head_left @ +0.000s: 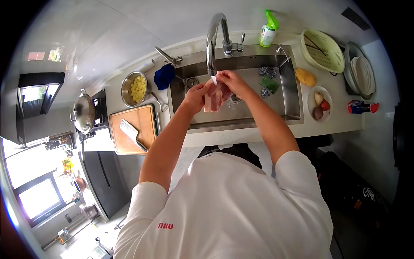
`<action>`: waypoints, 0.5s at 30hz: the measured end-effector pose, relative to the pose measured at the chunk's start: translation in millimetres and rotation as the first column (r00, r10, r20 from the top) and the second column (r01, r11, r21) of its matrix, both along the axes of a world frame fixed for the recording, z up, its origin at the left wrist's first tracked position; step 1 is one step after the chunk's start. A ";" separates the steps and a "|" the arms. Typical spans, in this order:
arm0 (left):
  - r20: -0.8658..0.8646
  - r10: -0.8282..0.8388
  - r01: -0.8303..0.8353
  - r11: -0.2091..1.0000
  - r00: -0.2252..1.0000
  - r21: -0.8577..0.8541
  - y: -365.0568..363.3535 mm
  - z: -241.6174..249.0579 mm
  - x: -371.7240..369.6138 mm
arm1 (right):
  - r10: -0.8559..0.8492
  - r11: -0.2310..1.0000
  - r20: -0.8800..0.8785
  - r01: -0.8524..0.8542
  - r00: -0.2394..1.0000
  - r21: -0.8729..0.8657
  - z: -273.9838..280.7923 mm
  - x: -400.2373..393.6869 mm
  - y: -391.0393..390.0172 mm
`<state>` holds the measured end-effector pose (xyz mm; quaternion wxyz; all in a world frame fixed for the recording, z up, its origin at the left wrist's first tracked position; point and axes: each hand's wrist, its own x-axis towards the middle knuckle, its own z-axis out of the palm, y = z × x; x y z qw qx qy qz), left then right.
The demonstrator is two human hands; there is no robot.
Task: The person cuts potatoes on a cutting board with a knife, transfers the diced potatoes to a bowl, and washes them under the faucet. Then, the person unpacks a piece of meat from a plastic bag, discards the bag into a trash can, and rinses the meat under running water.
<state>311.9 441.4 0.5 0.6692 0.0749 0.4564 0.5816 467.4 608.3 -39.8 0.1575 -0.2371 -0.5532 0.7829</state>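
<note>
A slab of raw meat [214,96], pink with pale fatty parts, hangs between my two hands over the sink [250,116]. Water runs from the curved faucet [211,47] onto its upper edge. My left hand [196,97] grips the meat's left side, fingers closed on it. Its upper right side is pinched in my right hand [233,83]. The meat hides part of the sink floor and drain behind it.
Left of the sink are a blue cloth [164,77], a bowl of cut potatoes [138,89] and a cutting board [144,116] bearing a cleaver [130,131]. To the right stand a plate of vegetables [326,113], a potato [305,77], a colander [330,60] and a spray bottle [268,34].
</note>
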 end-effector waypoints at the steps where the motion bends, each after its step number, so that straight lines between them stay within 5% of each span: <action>1: 0.023 0.013 -0.013 1.000 1.000 0.006 0.0 -7.4 -0.6 | 0.005 0.997 -0.021 -0.007 1.000 -0.074 0.6 4.8 -2.5; 4: 0.083 0.081 -0.082 0.997 0.993 0.009 -2.8 -0.3 3.4 | 0.205 0.942 -0.149 -0.236 0.967 -0.238 -2.3 22.9 -11.0; 10: -0.091 0.048 -0.053 0.997 0.995 -0.054 -3.7 -0.8 1.0 | -0.024 0.850 -0.083 -0.023 0.996 -0.526 -5.5 31.9 -17.7; 13: -0.286 0.058 -0.103 0.985 0.956 -0.141 2.1 -6.2 8.9 | -0.131 0.839 -0.050 0.084 0.990 -0.537 10.6 27.9 -27.9; 15: -0.289 0.104 -0.163 0.968 0.952 -0.189 7.3 -3.9 15.4 | -0.182 0.952 -0.076 0.157 0.980 -0.263 27.3 24.1 -39.6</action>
